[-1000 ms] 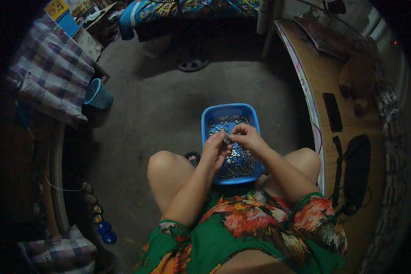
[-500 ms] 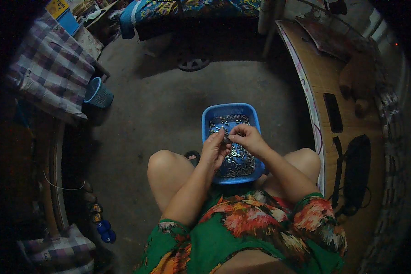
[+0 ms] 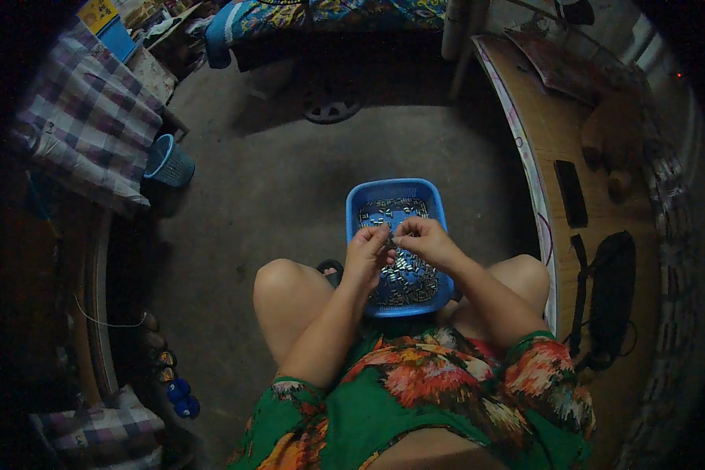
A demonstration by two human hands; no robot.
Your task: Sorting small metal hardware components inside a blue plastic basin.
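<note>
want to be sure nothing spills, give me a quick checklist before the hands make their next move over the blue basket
1. Both hands over the basket: ok, left hand and right hand meet above the blue basket.
2. Piece pinched between the fingertips: cannot tell, too small and dim.
3. Basket steady: ok, it sits between the knees.
4. Small metal pieces inside the rim: ok, none seen on the floor.
5. Light: not ok, the scene is dark.

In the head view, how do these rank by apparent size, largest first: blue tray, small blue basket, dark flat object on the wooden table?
1. blue tray
2. small blue basket
3. dark flat object

The last two look close; distance makes that unsure.
</note>
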